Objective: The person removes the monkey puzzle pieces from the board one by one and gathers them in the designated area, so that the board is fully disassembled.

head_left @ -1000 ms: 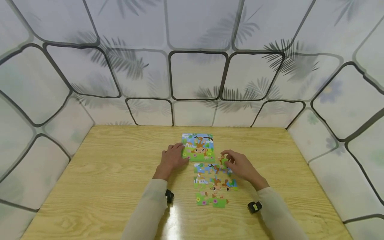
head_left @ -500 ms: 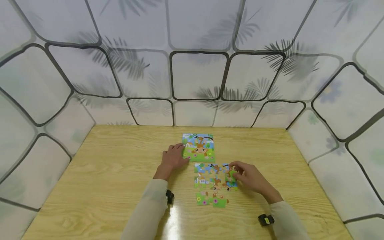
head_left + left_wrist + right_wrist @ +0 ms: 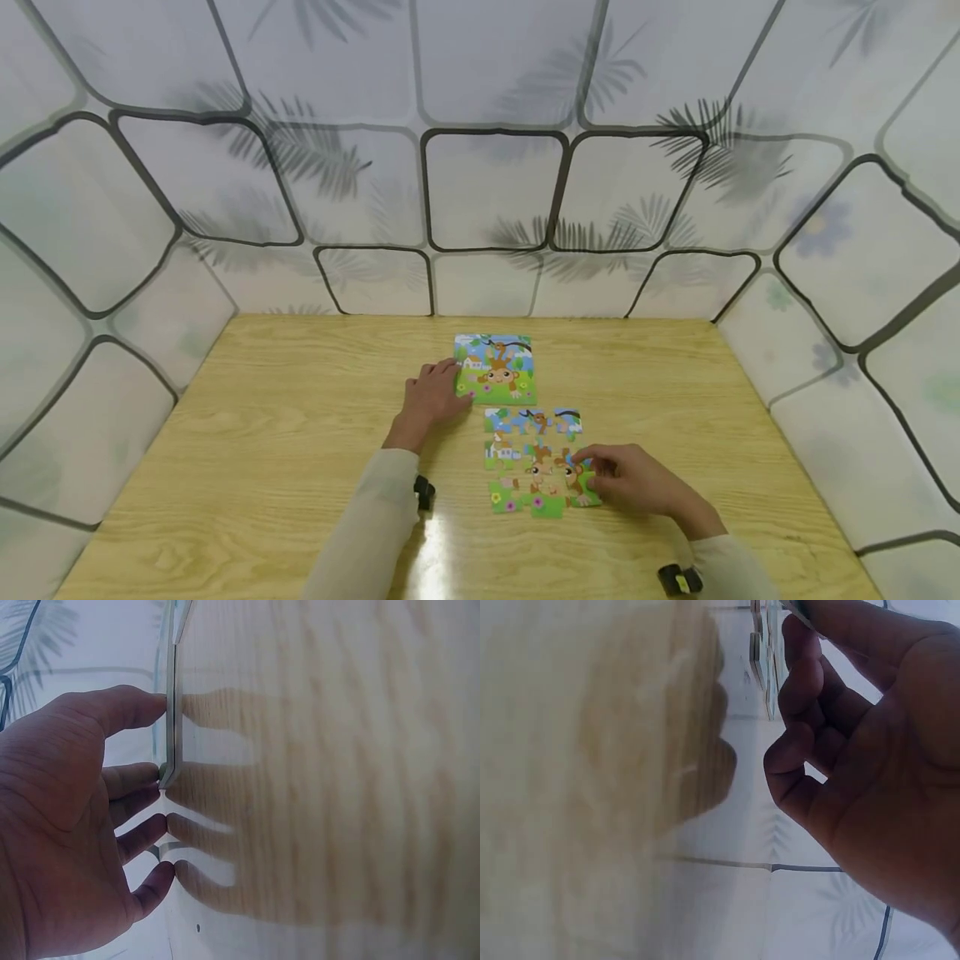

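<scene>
My left hand [image 3: 435, 396] rests at the left edge of the square monkey picture board [image 3: 495, 367]. In the left wrist view, the left thumb and fingers are spread, with the tips at the board's edge [image 3: 174, 712] and on the table. My right hand [image 3: 637, 479] pinches a green and brown puzzle piece [image 3: 582, 485] between thumb and fingers, over the lower right corner of the laid-out pieces. In the right wrist view, the other right fingers [image 3: 802, 750] are curled and the held piece shows only as a thin edge at the top.
Loose puzzle pieces [image 3: 506, 450] lie in rough rows below the board, with gaps between them. Flower pieces [image 3: 547, 506] form the bottom row. The wooden table [image 3: 300, 433] meets patterned walls [image 3: 487, 283] at the back and sides.
My right hand has carried the puzzle piece from the upper right of the laid-out pieces down to their lower right corner. The left hand has stayed at the board.
</scene>
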{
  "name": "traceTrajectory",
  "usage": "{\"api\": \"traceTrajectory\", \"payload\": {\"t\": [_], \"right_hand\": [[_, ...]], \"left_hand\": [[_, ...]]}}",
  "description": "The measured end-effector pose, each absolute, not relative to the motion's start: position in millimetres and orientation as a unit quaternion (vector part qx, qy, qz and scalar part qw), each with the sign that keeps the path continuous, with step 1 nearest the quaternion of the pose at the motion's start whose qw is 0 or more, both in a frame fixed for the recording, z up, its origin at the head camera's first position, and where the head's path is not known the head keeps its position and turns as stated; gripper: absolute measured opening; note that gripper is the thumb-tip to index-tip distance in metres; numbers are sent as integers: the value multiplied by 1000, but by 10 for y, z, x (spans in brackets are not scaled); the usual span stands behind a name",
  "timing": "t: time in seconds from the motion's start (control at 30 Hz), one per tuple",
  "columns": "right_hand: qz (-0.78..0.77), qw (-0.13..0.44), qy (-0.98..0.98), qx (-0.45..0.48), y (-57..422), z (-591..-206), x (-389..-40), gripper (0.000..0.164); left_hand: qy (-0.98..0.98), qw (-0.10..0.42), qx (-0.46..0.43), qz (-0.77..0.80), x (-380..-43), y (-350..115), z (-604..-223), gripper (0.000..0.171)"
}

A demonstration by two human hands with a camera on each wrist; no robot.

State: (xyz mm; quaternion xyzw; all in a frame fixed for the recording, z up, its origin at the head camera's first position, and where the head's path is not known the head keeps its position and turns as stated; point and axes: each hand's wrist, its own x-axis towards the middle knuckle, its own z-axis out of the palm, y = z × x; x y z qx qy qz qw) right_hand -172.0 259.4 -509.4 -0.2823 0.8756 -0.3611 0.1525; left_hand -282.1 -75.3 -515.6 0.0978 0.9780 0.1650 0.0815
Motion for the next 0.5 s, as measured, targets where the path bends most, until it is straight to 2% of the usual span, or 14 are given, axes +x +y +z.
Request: {"api": "traceTrajectory", "payload": {"t": [0.23,0.5], "right_hand": [[-348,147,883,-280,2617,-5141,-1653,28],[-316,115,899,-279,2609,-5154,-1598,29]], "left_hand": [[979,79,95,164,-2826,-753,-5154,63],[978,82,96,164,-2793,-744,-5119,63]]}}
